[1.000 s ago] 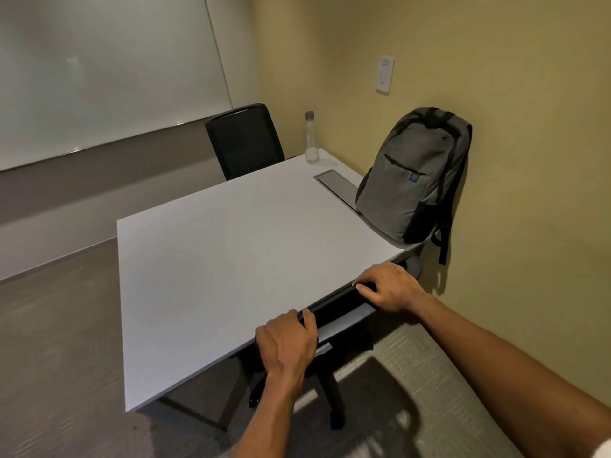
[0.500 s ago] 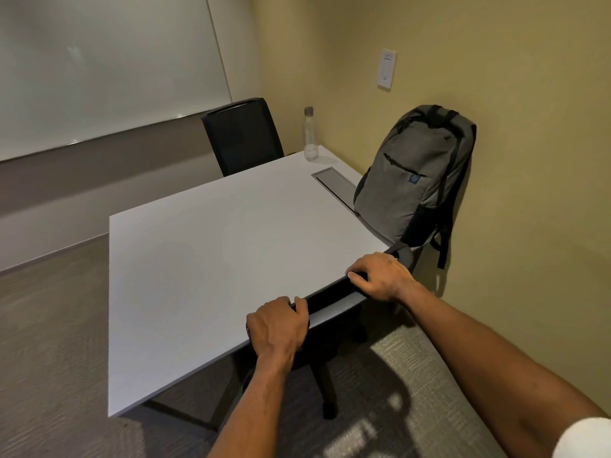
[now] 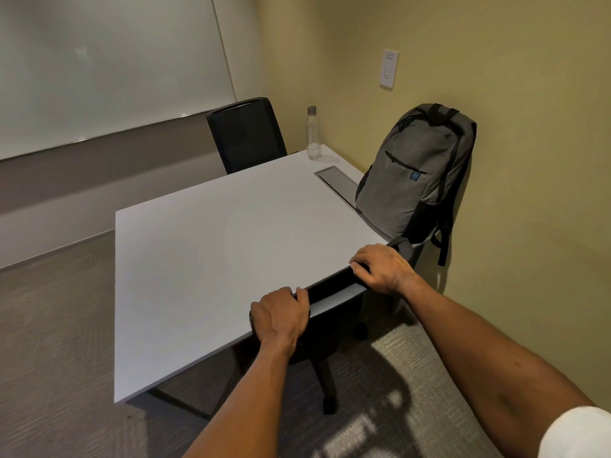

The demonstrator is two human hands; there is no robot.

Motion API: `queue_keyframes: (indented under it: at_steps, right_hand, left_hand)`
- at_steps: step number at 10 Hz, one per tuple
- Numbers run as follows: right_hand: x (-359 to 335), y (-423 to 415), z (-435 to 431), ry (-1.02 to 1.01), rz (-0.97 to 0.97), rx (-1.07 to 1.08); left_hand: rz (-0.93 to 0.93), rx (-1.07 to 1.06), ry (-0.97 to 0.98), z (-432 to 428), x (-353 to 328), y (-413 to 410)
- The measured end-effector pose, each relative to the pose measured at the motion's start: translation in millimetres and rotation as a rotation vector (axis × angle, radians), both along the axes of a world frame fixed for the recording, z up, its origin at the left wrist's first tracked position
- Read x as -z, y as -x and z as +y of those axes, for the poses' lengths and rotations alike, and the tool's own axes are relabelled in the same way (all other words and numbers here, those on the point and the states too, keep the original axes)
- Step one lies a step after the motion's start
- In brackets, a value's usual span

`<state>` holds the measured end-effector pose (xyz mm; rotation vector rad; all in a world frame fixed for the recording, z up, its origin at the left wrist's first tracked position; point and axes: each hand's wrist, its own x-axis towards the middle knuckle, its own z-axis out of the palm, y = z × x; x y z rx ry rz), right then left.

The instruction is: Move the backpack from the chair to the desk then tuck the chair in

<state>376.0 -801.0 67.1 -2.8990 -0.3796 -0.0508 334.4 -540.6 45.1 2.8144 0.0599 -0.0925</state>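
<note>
A grey backpack point(image 3: 415, 175) stands upright on the white desk point(image 3: 211, 259) at its right side, leaning against the yellow wall. The black chair's backrest top point(image 3: 330, 285) shows at the desk's near edge, with its seat hidden under the desktop and its base point(image 3: 325, 385) below. My left hand point(image 3: 279, 317) grips the backrest's left end. My right hand point(image 3: 380, 267) holds its right end, close to the backpack's base.
A second black chair point(image 3: 246, 133) sits at the desk's far side. A clear water bottle point(image 3: 313, 133) stands in the far right corner, beside a grey cable hatch point(image 3: 337, 181). A whiteboard point(image 3: 99, 64) covers the left wall. Carpet surrounds the desk.
Both hands have pushed the chair's backrest forward, so it now sits tighter against the desk edge. The backpack and bottle have not moved.
</note>
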Motion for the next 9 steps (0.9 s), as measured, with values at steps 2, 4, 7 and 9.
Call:
queue_keyframes:
  at_steps: [2, 4, 7, 9]
  right_hand:
    - [9, 10, 6, 0.069, -0.073, 0.139]
    - [13, 45, 31, 0.093, -0.01, 0.138]
    - [23, 126, 142, 0.112, -0.004, 0.151]
    - [32, 178, 245, 0.069, -0.02, 0.25]
  left_hand:
    - [0.017, 0.031, -0.081, 6, -7, 13]
    - [-0.001, 0.095, 0.023, 37, -4, 56]
    - [-0.05, 0.25, 0.121, 139, 14, 126]
    - [-0.09, 0.263, 0.1, 216, 23, 156]
